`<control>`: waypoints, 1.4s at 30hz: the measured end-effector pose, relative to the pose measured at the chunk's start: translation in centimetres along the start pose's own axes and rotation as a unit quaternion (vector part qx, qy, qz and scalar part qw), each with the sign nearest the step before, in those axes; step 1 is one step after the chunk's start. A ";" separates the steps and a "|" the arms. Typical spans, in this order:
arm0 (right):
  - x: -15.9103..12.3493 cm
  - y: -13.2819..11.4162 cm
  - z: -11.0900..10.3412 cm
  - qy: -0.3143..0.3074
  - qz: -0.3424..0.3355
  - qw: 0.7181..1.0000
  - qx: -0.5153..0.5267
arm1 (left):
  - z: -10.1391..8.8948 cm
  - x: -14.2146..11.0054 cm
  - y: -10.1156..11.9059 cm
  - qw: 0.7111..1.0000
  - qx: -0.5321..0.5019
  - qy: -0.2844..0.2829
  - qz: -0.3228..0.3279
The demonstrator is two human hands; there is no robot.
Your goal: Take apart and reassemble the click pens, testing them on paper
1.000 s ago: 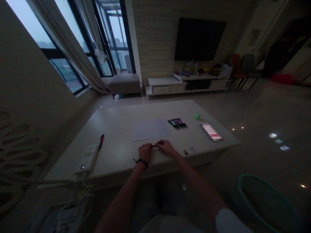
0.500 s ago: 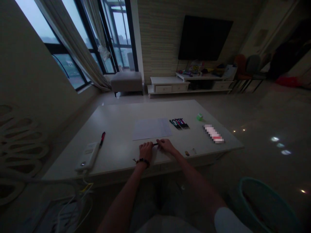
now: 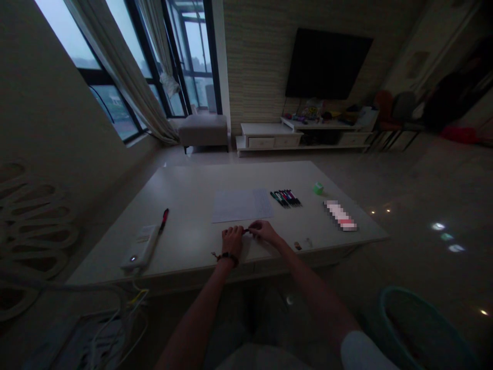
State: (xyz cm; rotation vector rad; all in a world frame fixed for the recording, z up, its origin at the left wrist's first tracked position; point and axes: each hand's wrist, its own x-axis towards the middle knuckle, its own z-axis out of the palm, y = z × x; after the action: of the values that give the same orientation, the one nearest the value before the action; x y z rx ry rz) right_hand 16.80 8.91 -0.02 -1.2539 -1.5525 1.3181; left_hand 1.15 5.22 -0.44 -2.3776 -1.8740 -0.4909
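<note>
Low over the front of the white table, my left hand (image 3: 232,239) and my right hand (image 3: 264,232) meet at a thin dark pen (image 3: 246,231). The left fingers are closed around one end of it, and the right thumb and fingers pinch the other. Much of the pen is hidden by the hands. Just beyond them lies a white sheet of paper (image 3: 241,205). Several pens (image 3: 285,198) lie in a row right of the paper. A red and black pen (image 3: 164,220) rests by itself on the left.
On the table (image 3: 185,190) are a white power strip (image 3: 141,246) at left, a green cube-like item (image 3: 318,188), a pixelated phone-shaped object (image 3: 341,216), and a small brown piece (image 3: 298,246) near the front edge. A teal-rimmed basket (image 3: 385,300) stands lower right.
The view has shifted slightly, so the table and room sit a little lower and further right. Both hands stay at the pen, with the right fingers slightly changed in pose.
</note>
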 end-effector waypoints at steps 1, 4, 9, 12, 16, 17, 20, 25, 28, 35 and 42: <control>0.0 0.0 0.0 0.000 -0.002 1.000 0.005 | 0.0 0.0 0.0 1.000 0.000 -0.001 -0.002; -0.1 0.1 0.0 -0.008 0.021 1.000 0.004 | -0.1 0.0 0.0 1.000 -0.005 -0.009 -0.008; 0.0 0.4 -0.1 -0.012 0.013 1.000 0.008 | -0.2 -0.1 0.1 1.000 -0.007 -0.010 -0.005; 0.1 0.4 0.0 -0.014 0.009 1.000 0.004 | -0.3 0.0 0.1 1.000 -0.005 -0.018 -0.006; 0.3 0.5 0.1 -0.008 0.015 1.000 0.015 | -0.5 0.0 0.1 0.999 -0.011 -0.028 -0.014; 0.3 0.5 0.1 -0.011 0.016 1.000 0.013 | -0.5 0.0 0.1 0.999 -0.013 -0.030 -0.013; 0.3 0.5 0.1 -0.004 -0.019 1.000 0.015 | -0.5 0.0 0.1 0.999 -0.015 -0.027 -0.012; 0.2 0.6 0.1 -0.014 0.010 1.000 0.016 | -0.3 -0.1 0.1 1.000 -0.008 -0.012 -0.006; 0.1 0.5 0.2 0.001 -0.016 1.000 0.018 | -0.2 -0.1 0.1 1.000 -0.008 -0.011 -0.003; 0.1 0.5 0.4 0.008 -0.027 0.999 0.028 | -0.5 -0.1 0.2 1.000 -0.015 -0.025 -0.007; 0.0 0.1 0.4 0.008 -0.026 1.000 0.013 | -0.5 -0.1 0.1 0.999 -0.027 -0.027 -0.006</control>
State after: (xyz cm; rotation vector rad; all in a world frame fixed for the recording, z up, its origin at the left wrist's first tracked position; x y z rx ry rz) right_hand 16.44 8.77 -0.22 -1.1968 -1.5416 1.2884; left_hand 1.16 4.97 0.03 -2.4384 -1.9207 -0.4895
